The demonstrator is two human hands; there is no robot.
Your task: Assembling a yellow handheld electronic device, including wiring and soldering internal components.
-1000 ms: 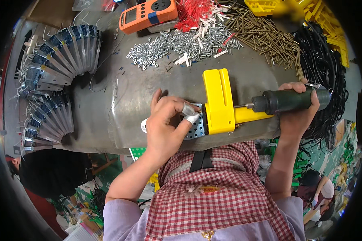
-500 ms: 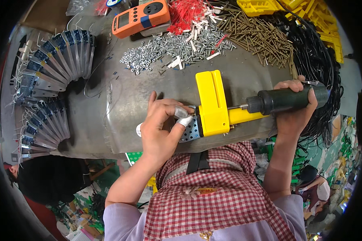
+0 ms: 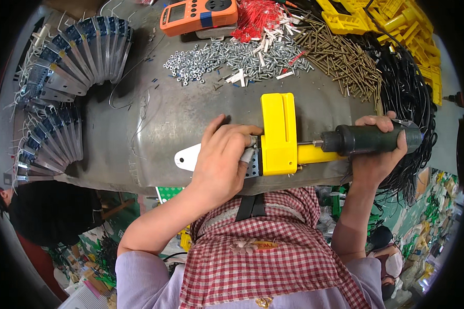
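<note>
My right hand (image 3: pixel 379 157) grips a dark green electric screwdriver (image 3: pixel 368 140) lying level, its thin bit pointing left to the side of a yellow plastic housing (image 3: pixel 279 135). The housing has an upright slotted block and a yellow handle (image 3: pixel 319 153) running right beneath the driver. My left hand (image 3: pixel 219 162), with wrapped fingertips, is closed over a perforated metal plate (image 3: pixel 252 169) joined to the housing's left side. A white rounded end piece (image 3: pixel 187 157) with a hole sticks out left of this hand. The fingers hide most of the plate, and whether the bit touches a screw cannot be made out.
Loose nuts and screws (image 3: pixel 242 62), long brass-coloured screws (image 3: pixel 345 62) and red wires (image 3: pixel 258 20) lie along the back. An orange meter (image 3: pixel 198 15) stands behind. Black cables (image 3: pixel 407 98) and yellow parts (image 3: pixel 397 26) are at right; fanned metal-and-clear assemblies (image 3: pixel 90 56) at left.
My left hand has turned from a fingertip pinch to lying over the plate, baring more of the white end piece. My right hand still holds the screwdriver by the housing. The whole view has shifted slightly.
</note>
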